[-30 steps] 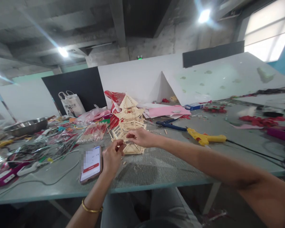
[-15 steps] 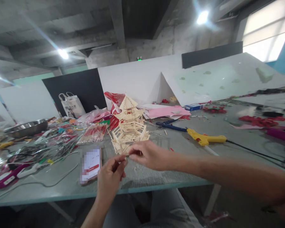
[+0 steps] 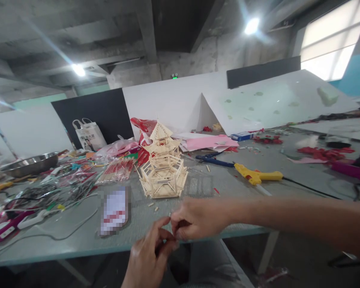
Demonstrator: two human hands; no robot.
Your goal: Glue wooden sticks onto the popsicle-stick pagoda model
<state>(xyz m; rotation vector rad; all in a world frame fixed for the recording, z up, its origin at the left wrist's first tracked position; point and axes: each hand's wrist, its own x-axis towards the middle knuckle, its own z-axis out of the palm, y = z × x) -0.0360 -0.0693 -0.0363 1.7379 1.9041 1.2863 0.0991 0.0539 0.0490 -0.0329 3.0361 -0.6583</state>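
Observation:
My left hand [image 3: 154, 252] and my right hand [image 3: 195, 219] meet at the table's front edge, fingertips against each other. Both are closed in a pinch; whatever lies between the fingers is too small or hidden to name. Just beyond them stands a pagoda model [image 3: 163, 176] built of pale wooden sticks, with a pointed roof and railed lower tiers. Neither hand touches it. A few short stick pieces [image 3: 156, 209] lie on the table between the model and my hands.
A phone [image 3: 114, 210] lies left of my hands. At right rests a yellow and blue glue gun [image 3: 255, 175] with a black cable. Bagged red-tipped sticks [image 3: 117, 169], a metal bowl [image 3: 33, 163] and tangled packets crowd the left. Pink sheets [image 3: 204, 142] lie behind the model.
Both hands have moved down and slightly right, away from the model's base to the table edge. The model's front and the short stick pieces now show.

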